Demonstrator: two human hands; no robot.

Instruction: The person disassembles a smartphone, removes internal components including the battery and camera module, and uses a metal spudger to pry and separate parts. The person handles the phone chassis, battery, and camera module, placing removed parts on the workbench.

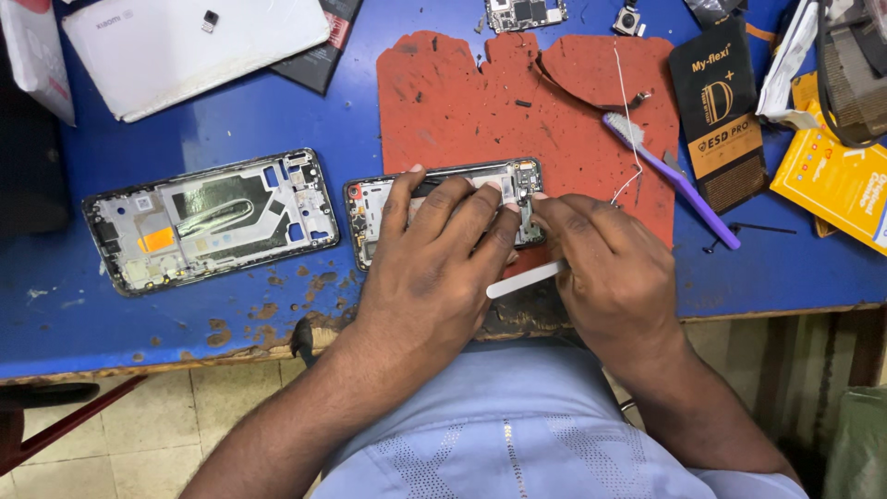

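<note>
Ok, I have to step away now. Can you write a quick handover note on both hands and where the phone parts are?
Left hand: lies flat on the opened phone frame, pinning it to the red mat.
Right hand: grips a white flat tool, fingertips on a small part at the frame's right end.
A second opened frame lies to the left on the blue table, untouched. The purple toothbrush rests on the mat's right edge.
Done: both frames are open, insides bare.
Left: the work at the frame's right end is unfinished; the exact part is too small to tell.
</note>
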